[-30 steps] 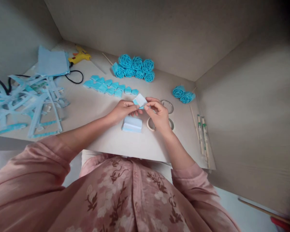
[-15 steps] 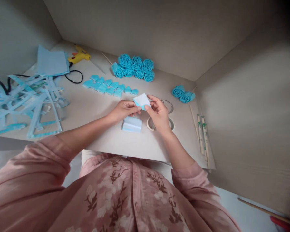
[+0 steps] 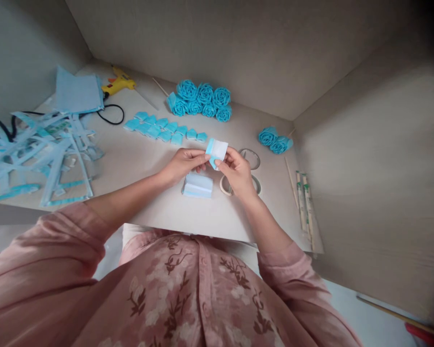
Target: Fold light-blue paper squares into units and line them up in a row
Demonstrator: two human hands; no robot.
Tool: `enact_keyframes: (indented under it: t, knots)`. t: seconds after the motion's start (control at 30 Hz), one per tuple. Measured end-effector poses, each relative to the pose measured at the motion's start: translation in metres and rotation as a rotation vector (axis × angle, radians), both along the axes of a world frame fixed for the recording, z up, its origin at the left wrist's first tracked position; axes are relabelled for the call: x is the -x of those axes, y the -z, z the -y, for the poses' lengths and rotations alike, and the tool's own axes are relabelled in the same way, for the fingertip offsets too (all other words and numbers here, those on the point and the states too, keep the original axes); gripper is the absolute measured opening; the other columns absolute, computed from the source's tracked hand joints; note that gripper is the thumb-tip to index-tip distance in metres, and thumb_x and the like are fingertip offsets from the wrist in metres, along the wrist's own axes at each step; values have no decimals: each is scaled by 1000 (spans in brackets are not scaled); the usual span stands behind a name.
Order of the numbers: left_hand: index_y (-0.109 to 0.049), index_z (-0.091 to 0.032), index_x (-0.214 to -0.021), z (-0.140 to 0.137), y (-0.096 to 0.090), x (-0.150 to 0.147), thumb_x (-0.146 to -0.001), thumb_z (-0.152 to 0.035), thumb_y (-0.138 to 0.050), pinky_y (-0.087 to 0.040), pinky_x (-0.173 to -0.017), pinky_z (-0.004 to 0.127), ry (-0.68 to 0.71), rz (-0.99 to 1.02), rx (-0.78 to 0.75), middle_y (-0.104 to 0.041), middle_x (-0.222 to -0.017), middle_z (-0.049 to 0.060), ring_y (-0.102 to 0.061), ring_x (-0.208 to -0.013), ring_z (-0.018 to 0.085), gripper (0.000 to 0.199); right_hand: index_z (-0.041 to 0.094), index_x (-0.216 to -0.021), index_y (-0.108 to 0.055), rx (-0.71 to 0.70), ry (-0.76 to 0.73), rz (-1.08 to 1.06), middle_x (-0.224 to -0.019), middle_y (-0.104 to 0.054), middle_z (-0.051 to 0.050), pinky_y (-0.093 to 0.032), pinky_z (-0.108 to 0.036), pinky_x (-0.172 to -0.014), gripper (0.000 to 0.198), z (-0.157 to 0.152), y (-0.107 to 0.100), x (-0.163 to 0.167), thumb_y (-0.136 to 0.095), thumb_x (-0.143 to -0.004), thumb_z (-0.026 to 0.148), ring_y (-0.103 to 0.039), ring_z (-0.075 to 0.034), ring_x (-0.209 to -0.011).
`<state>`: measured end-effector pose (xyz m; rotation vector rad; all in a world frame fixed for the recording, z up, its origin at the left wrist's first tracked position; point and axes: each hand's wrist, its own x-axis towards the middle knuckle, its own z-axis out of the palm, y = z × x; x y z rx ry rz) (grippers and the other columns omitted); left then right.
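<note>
A small blue-and-white fabric piece (image 3: pixel 220 148), partly folded with blue edges over a white face, is held up between my two hands. My left hand (image 3: pixel 186 165) pinches its left edge between thumb and fingers. My right hand (image 3: pixel 237 172) grips its right side, thumb pressed on the lower folded part. Just below lies a small stack of pale blue fabric pieces (image 3: pixel 198 186). Beneath and beside my right hand are a roll of tape (image 3: pixel 256 185), partly hidden, and another ring-shaped roll (image 3: pixel 251 158). Several folded blue petals (image 3: pixel 162 127) lie in rows behind my left hand.
Blue fabric roses (image 3: pixel 204 99) sit at the back, with a pair of roses (image 3: pixel 275 140) at right near wooden sticks (image 3: pixel 304 202). At left are a yellow glue gun (image 3: pixel 119 83), a blue sheet stack (image 3: pixel 78 91) and a heap of cut strips (image 3: pixel 54 154). Cardboard walls (image 3: pixel 365 159) enclose the table.
The fabric piece has turned from a diagonal position to more upright, and its left edge now shows a blue fold. My hands have shifted only slightly.
</note>
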<state>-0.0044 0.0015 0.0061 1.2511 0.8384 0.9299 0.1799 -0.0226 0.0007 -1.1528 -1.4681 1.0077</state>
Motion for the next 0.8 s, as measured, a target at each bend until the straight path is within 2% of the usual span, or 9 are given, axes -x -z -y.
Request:
enact_keyframes:
  t: [0.13, 0.3, 0.43, 0.53, 0.63, 0.73, 0.8]
  knots:
    - [-69, -14, -65, -1, 1, 1, -75, -51, -75, -41, -61, 24, 6, -27, -19, -67, -64, 2, -53, -58, 9, 38, 25, -105, -66, 24, -23, -42, -89, -71, -1, -54, -33, -76, 45, 0, -2, 1, -78, -76, 56, -63, -18, -81]
    - [-70, -15, -64, 2, -5, 2, -77, -45, -71, -37, -52, 22, 139, -169, -72, -62, -56, 1, -49, -52, 9, 33, 24, -104, -69, 31, 8, -9, -99, -72, -2, -53, -32, -81, 40, 1, -6, -2, -77, -77, 53, -65, -17, -90]
    - [-69, -15, -61, 4, -8, 2, -79, -42, -69, -32, -49, 21, 186, -247, -120, -59, -53, 0, -45, -49, 7, 33, 23, -90, -68, 4, 7, 20, -90, -72, -1, -52, -31, -78, 26, 2, -5, -4, -74, -80, 46, -65, -16, -85]
    - [-68, -15, -60, 2, -5, 2, -80, -43, -68, -34, -49, 21, 183, -223, -103, -58, -52, 0, -45, -48, 7, 34, 23, -88, -68, -22, 32, 18, -85, -71, 0, -52, -30, -76, 20, 2, -5, -3, -73, -81, 41, -64, -15, -80]
    - [-67, -15, -60, 0, -1, 3, -79, -45, -69, -35, -49, 22, 175, -153, -44, -58, -52, 1, -47, -48, 8, 35, 24, -91, -68, -77, 45, 79, -86, -71, 0, -52, -30, -77, 16, 3, -8, -4, -71, -83, 37, -64, -15, -80]
    - [-68, -14, -63, -1, 1, 3, -77, -45, -72, -36, -49, 22, 154, -83, 32, -59, -53, 1, -49, -49, 9, 34, 24, -87, -70, -196, 23, 192, -91, -72, -1, -53, -33, -83, 5, 4, -13, -5, -67, -84, 27, -66, -17, -88]
    - [-69, -14, -64, -1, -1, 3, -75, -46, -74, -36, -49, 23, 135, -56, 80, -60, -53, 2, -50, -49, 9, 34, 25, -84, -71, -275, -4, 242, -98, -73, -3, -52, -37, -90, 10, 4, -14, -6, -64, -83, 19, -67, -19, -96]
